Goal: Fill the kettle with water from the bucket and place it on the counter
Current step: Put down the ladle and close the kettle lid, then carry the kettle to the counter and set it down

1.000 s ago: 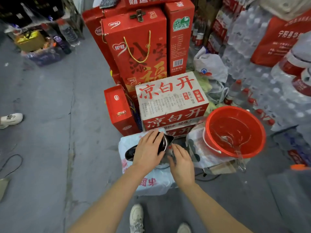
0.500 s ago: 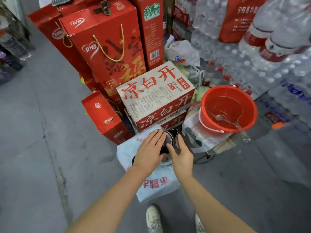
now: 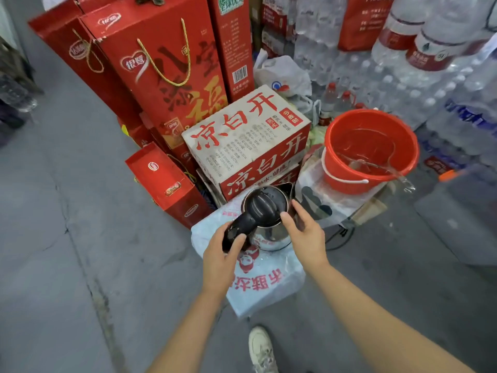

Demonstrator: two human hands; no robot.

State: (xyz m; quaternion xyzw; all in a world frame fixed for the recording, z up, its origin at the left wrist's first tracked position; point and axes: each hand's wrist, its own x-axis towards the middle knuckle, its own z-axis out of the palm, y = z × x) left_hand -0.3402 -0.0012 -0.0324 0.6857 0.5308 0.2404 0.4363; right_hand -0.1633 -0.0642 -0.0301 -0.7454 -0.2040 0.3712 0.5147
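A steel kettle [image 3: 271, 232] with a black lid and black handle stands on a white printed sack [image 3: 258, 284]. My left hand [image 3: 222, 261] is closed around the handle at the kettle's left. My right hand [image 3: 306, 235] rests against the kettle's right side with the thumb at the lid's edge, fingers apart. To the right, a red bucket [image 3: 338, 173] with a white bail holds water, and a clear ladle [image 3: 382, 168] lies in it with its handle over the rim.
A white and red carton [image 3: 250, 141] sits just behind the kettle, tall red gift boxes [image 3: 161, 71] behind that. Shrink-wrapped water bottles [image 3: 419, 84] fill the right. A black cable [image 3: 341, 238] lies on the grey floor. My shoe [image 3: 262, 351] is below.
My left hand has come off the lid and taken the handle. The lid now shows closed. My right hand has shifted to the kettle's right side. The camera has moved closer.
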